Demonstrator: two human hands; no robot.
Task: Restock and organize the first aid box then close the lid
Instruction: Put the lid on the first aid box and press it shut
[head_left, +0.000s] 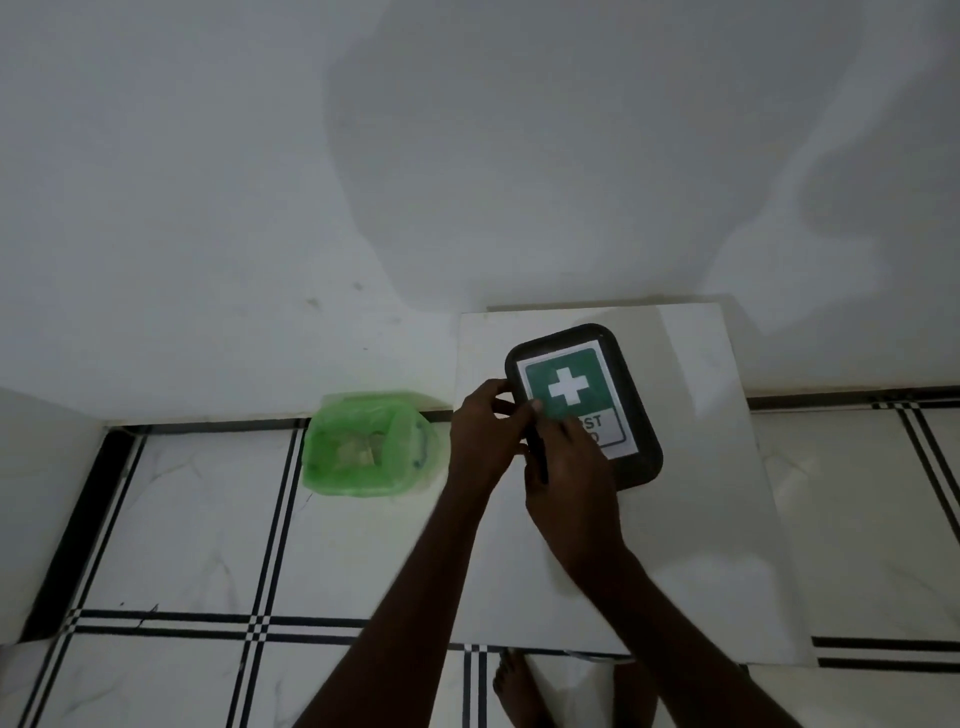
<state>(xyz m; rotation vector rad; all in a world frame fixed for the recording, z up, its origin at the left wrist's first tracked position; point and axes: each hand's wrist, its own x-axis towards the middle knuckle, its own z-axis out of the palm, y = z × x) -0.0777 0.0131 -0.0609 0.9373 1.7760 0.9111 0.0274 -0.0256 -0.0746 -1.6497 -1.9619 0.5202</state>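
A dark first aid box (584, 405) lies flat on a white table (701, 467) that stands against a white wall (260, 156). Its lid is down, and on top is a paper label (569, 387) with a white cross on green. Both hands are at the left edge of the box, close together and touching each other. The left hand (483, 431) is curled, with its fingers bent in against the box rim, so it looks like it is gripping the edge. The right hand (574, 473) lies over the near left corner of the lid, fingers flat and close together, and it covers part of the words on the label. I cannot tell if it holds anything small under the fingers. To the left of the table, a small bin with a green bag (371, 441) in it sits on the tiled floor (182, 519). Some pale scraps lie inside it. A bare foot (517, 686) shows near the bottom, under the arms.
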